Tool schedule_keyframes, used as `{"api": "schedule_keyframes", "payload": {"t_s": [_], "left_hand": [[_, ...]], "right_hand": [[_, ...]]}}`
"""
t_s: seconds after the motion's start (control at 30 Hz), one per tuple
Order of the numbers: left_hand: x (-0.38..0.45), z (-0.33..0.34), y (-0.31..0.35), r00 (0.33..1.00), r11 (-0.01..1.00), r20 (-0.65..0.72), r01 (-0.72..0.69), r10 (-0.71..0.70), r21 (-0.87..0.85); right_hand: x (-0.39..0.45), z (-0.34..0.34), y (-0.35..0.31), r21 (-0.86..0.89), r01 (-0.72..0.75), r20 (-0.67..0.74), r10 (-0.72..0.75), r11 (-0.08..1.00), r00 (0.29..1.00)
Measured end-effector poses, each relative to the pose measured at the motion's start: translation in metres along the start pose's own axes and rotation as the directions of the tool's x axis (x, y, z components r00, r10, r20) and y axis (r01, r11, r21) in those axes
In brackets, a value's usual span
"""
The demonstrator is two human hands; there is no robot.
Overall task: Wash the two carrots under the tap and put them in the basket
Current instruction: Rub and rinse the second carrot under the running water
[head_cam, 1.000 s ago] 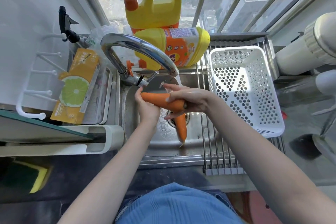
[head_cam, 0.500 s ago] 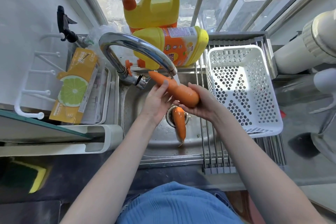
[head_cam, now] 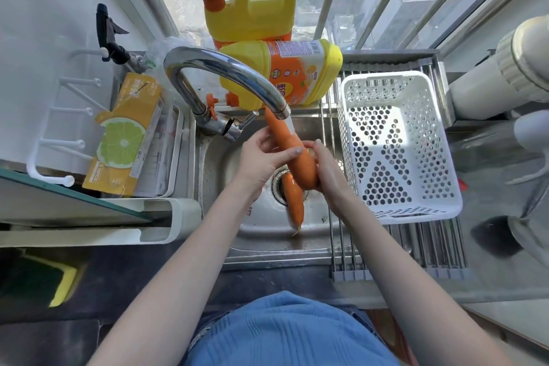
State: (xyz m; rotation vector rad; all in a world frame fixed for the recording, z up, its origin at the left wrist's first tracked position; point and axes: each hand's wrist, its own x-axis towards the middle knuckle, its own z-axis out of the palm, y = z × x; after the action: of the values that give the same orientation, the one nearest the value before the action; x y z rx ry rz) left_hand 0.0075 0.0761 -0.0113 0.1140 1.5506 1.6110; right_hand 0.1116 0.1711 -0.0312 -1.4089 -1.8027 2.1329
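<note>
Both my hands hold one large carrot (head_cam: 292, 147) over the steel sink (head_cam: 261, 232), its thin tip just under the curved tap's spout (head_cam: 279, 108). My left hand (head_cam: 264, 157) grips its middle from the left. My right hand (head_cam: 328, 171) cups the thick lower end from the right. A second carrot (head_cam: 294, 202) lies in the sink bottom over the drain, pointing toward me. The white perforated basket (head_cam: 442, 184) sits to the right on a roll-up drying rack, with nothing in it.
Two yellow detergent jugs (head_cam: 276, 68) stand behind the tap against the window bars. A lime-printed orange packet (head_cam: 124, 140) lies in a tray at left, beside a white hook rack. A large white cylinder (head_cam: 505, 71) stands at far right. A yellow-green sponge (head_cam: 56, 282) lies at lower left.
The held carrot turned from lying across the sink to pointing up at the spout. Both hands shifted their hold on it. The carrot on the drain stayed put.
</note>
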Motion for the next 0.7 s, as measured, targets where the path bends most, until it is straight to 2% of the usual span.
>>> {"api": "schedule_keyframes", "payload": {"t_s": [0.07,0.1,0.17,0.23,0.3,0.33,0.4,0.47,0.53,0.6,0.7], "left_hand": [[-0.002,0.002,-0.001,0.999,0.992,-0.038,-0.032,0.037,0.121],[-0.001,0.002,-0.003,0.998,0.985,-0.043,-0.04,0.048,0.17],[-0.003,0.003,-0.007,0.997,0.963,-0.065,-0.033,0.052,0.267],[-0.003,0.001,-0.008,0.988,0.895,-0.108,-0.048,0.106,0.443],[-0.002,-0.004,-0.011,0.988,0.822,-0.056,-0.088,0.144,0.563],[-0.001,-0.008,-0.013,0.996,0.848,-0.028,-0.06,0.087,0.527],[-0.008,-0.01,-0.014,0.978,0.944,0.052,0.179,-0.201,0.279],[-0.017,-0.01,-0.021,0.879,0.896,0.176,0.438,-0.443,0.067],[-0.023,-0.01,-0.035,0.825,0.846,0.259,0.531,-0.502,-0.053],[-0.026,-0.012,-0.032,0.831,0.842,0.296,0.524,-0.471,-0.13],[-0.021,-0.024,-0.026,0.845,0.873,0.26,0.488,-0.467,-0.017]], "right_hand": [[-0.002,0.008,0.001,-0.022,0.111,0.04,-0.11,0.994,0.993],[-0.003,0.012,0.001,0.026,0.113,0.061,-0.115,0.993,0.991],[-0.005,0.018,0.002,0.164,0.047,0.104,-0.064,0.985,0.993],[-0.005,0.022,0.008,0.22,-0.014,0.143,-0.018,0.975,0.99],[-0.003,0.021,0.018,0.311,-0.103,0.21,0.038,0.945,0.977],[-0.003,0.02,0.021,0.39,-0.169,0.27,0.063,0.905,0.961],[-0.003,0.02,0.022,0.509,-0.266,0.372,0.07,0.819,0.926],[0.002,0.024,0.021,0.516,-0.259,0.345,0.079,0.817,0.935],[0.006,0.03,0.02,0.491,-0.192,0.257,0.069,0.85,0.964],[0.008,0.032,0.016,0.529,-0.153,0.222,0.038,0.835,0.974],[0.009,0.026,0.012,0.598,-0.118,0.245,-0.041,0.793,0.969]]}}
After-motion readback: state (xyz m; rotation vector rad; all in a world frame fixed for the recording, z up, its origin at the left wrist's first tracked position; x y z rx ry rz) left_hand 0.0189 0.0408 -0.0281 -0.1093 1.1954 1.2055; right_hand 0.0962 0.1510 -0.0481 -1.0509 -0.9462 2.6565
